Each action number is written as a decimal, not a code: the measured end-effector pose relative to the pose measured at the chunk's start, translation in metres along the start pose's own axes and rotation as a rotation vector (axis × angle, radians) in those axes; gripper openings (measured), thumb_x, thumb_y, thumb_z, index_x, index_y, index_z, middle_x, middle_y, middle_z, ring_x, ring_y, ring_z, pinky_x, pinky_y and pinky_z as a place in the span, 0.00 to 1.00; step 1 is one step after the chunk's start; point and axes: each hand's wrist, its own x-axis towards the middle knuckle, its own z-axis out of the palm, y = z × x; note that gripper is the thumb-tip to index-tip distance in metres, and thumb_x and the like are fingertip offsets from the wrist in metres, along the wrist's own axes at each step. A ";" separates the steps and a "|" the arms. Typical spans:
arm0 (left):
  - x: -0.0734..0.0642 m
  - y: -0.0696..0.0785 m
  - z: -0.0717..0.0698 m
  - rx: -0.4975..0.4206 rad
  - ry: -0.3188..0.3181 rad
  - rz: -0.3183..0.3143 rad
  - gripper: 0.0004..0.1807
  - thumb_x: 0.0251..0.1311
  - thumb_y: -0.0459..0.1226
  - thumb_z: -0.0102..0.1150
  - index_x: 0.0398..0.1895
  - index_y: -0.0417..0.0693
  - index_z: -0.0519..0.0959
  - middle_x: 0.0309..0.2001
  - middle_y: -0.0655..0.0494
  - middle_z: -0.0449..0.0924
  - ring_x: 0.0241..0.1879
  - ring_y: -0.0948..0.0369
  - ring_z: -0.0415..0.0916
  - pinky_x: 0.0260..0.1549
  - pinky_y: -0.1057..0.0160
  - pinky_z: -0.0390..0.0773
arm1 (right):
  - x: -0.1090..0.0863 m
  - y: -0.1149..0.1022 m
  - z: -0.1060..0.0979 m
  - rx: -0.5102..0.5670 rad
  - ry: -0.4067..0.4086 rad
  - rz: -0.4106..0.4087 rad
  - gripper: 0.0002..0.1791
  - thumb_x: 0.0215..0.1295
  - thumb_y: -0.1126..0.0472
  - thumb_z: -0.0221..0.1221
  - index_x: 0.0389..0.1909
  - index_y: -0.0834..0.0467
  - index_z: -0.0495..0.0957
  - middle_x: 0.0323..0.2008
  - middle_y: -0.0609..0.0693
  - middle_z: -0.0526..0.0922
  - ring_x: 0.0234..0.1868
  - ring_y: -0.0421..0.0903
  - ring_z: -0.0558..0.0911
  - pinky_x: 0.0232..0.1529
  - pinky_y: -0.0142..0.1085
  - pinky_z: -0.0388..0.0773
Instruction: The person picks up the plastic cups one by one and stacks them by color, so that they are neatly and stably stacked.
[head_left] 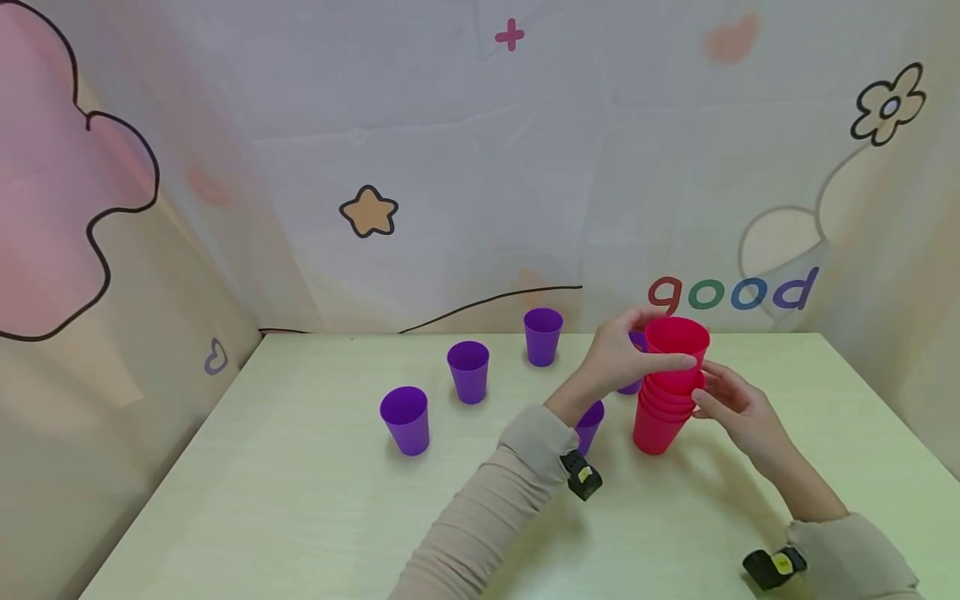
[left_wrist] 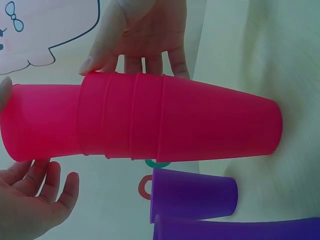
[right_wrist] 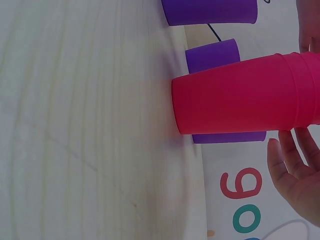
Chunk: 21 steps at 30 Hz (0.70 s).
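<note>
A stack of red plastic cups [head_left: 660, 429] stands upright on the table, its rims layered one above another. My left hand [head_left: 628, 354] holds the top red cup [head_left: 677, 337] by its upper part, thumb on the near side. That cup stands well up out of the stack, its lower end still inside. On the right side, my right hand [head_left: 742, 410] grips the stack near its rims, with fingers behind and thumb in front. In the left wrist view, the top cup [left_wrist: 47, 120] sits between the left thumb and fingers, and the right hand [left_wrist: 150, 35] holds the stack beside it.
Several purple cups stand upright, spaced apart: one at left [head_left: 405, 423], one further back [head_left: 469, 375], one at the rear [head_left: 542, 340]. Two more, a near one [head_left: 591, 427] and a far one [head_left: 630, 388], are partly hidden by my left arm and hand. A printed cloth [head_left: 465, 167] hangs behind the table.
</note>
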 end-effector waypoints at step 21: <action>-0.002 -0.013 0.005 0.079 -0.090 -0.037 0.34 0.44 0.42 0.70 0.58 0.54 0.69 0.45 0.66 0.73 0.42 0.69 0.70 0.33 0.73 0.74 | 0.001 0.003 -0.001 -0.021 0.000 0.004 0.24 0.67 0.64 0.50 0.63 0.59 0.60 0.44 0.31 0.73 0.41 0.30 0.76 0.36 0.27 0.76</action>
